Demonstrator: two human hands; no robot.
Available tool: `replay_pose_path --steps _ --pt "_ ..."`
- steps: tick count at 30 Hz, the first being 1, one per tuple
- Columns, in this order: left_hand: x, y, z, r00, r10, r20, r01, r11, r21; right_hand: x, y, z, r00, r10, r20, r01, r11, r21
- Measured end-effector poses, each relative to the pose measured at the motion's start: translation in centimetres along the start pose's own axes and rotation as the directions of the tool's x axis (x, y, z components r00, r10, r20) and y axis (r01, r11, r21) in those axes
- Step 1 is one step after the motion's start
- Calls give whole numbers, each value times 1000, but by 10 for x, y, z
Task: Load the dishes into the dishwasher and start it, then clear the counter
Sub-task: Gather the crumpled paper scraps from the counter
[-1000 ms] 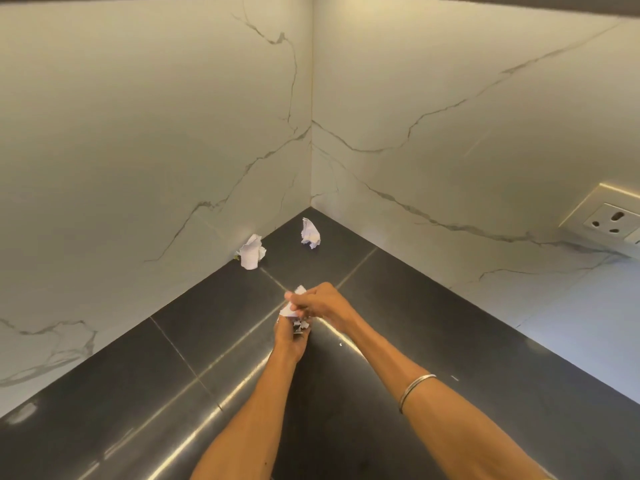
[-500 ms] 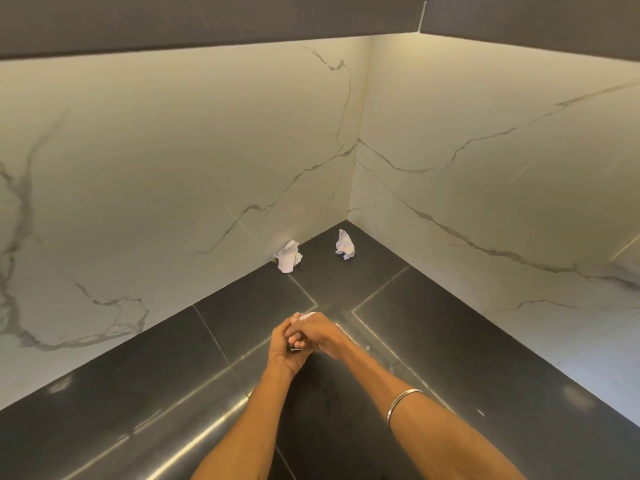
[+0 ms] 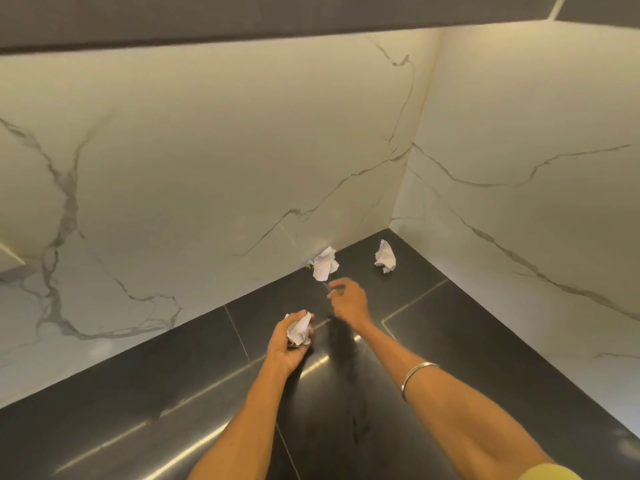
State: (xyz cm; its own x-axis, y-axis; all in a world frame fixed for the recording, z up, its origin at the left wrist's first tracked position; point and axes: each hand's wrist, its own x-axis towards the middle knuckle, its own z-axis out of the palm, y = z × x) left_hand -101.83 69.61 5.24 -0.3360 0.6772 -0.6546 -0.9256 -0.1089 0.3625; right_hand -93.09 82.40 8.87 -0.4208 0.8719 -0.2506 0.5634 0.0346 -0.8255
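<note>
My left hand (image 3: 289,344) is closed around a crumpled white paper (image 3: 298,328) above the black counter (image 3: 433,368). My right hand (image 3: 348,299) reaches forward with its fingers curled and apart, holding nothing, just short of a second crumpled paper (image 3: 325,264) that lies against the left marble wall. A third crumpled paper (image 3: 385,256) lies in the counter's corner, further right. A silver bangle (image 3: 417,377) sits on my right forearm.
White marble walls (image 3: 214,161) meet in a corner behind the papers. A dark upper cabinet (image 3: 242,19) runs along the top. The counter is glossy black tile with thin seams.
My hands were pressed together over the paper. Now they have parted: the left keeps the paper, the right has moved forward toward the paper by the wall. The view has swung left.
</note>
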Motion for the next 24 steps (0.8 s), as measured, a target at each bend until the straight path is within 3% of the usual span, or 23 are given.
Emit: replay_pose_path --steps 7,14,17,20,24 --pt "22 8 3 999 21 29 -17 989 -148 60 -15 8 992 -127 -4 124 973 -192" --pt "21 -5 5 996 93 6 -93 993 77 97 -8 28 975 -134 178 203 859 -470" --pt "22 -9 5 993 113 20 -115 988 101 94 8 32 968 -213 136 252 779 -575" --pt "23 -10 3 993 116 26 -118 988 98 83 19 32 968 -250 36 230 816 -530" --pt "25 -11 1 990 131 54 -135 988 76 64 31 17 978 -209 -7 200 945 -258"
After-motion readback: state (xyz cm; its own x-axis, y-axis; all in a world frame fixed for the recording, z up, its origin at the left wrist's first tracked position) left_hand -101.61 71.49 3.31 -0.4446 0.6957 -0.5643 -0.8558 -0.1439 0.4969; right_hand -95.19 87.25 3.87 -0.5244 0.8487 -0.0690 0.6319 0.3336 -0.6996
